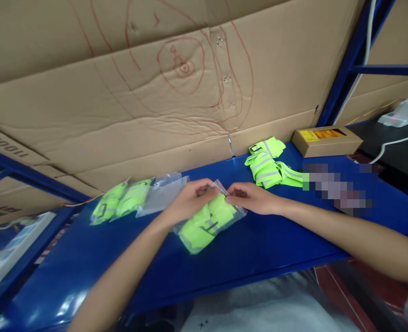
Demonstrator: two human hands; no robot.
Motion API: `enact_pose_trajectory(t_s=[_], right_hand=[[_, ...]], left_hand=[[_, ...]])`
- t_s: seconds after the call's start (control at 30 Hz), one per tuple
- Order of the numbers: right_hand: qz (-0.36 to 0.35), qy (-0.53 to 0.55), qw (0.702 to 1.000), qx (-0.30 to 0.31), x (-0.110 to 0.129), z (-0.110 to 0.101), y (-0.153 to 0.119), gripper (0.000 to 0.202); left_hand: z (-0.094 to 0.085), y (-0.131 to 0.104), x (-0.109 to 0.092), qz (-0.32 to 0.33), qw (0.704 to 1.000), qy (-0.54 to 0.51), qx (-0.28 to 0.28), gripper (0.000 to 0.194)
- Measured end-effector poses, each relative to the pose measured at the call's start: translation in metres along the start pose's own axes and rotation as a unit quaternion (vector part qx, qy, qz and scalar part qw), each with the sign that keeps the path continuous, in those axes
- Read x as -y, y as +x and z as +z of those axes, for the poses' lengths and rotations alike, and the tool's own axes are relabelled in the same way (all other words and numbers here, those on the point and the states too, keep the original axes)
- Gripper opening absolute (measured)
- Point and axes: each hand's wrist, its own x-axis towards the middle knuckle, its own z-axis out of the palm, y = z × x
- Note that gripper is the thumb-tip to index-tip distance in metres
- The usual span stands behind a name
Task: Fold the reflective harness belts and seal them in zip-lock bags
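Observation:
A clear plastic bag (240, 213) with a folded neon-yellow reflective strap (200, 230) inside lies on the blue table before me. My left hand (192, 198) pinches the bag's upper edge, thumb and fingers together. On the other side of the bag's mouth, my right hand (254, 197) grips the same edge between thumb and fingers. Just left of my left hand are flat clear bags (162, 193). Beyond them sit two filled bags, one with a neon bundle (134, 197) and another neon bundle (109, 203) at the far left.
Loose neon reflective straps (264, 168) lie at the back right. Near them stands an open-windowed cardboard box (326, 140) with orange contents. A cardboard wall (121, 101) with red drawn rings rises behind the blue table (269, 244). Blue metal posts (344, 64) frame it.

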Motion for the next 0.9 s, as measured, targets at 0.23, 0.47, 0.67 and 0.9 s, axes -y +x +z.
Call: enact_pose_trajectory(t_s=[0.23,0.47,0.67,0.9], right_hand=[[-0.016,-0.059,0.998,-0.017,0.012,0.004,-0.01,0.037],[0.031,-0.128,0.991,0.014,0.003,0.011,-0.017,0.034],[0.016,-0.121,0.992,-0.019,0.0,0.015,-0.015,0.035],[-0.047,-0.227,0.972,-0.031,0.006,0.015,-0.023,0.025]], left_hand=[[0.012,-0.011,-0.002,-0.007,0.998,-0.05,0.046,0.034],[0.052,-0.035,0.024,-0.128,0.96,-0.247,-0.023,0.031],[0.051,-0.039,0.025,-0.127,0.957,-0.257,-0.05,0.034],[0.02,-0.029,0.037,-0.056,0.989,-0.119,-0.061,0.031]])
